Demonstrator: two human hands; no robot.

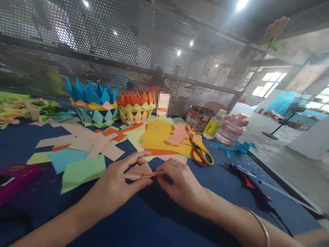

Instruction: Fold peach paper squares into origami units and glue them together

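Observation:
Between my two hands is a small folded piece of peach paper (140,171), held above the blue table. My left hand (120,178) pinches its left side between thumb and fingers. The fingers of my right hand (174,178) are closed on its narrow right end. Just beyond lie yellow paper sheets (156,133) with folded peach pieces (178,134) on top. Scissors (202,154) with red and yellow handles rest at the right edge of those sheets. To the left, a light green paper sheet (83,173) lies near my left wrist.
Paper baskets with blue points (95,103) and orange points (136,106) stand at the back. A woven basket (197,118), a yellow-labelled bottle (214,125) and a pink container (232,128) stand back right. A glue gun (250,185) with its cord lies right; a magenta object (20,178) lies left.

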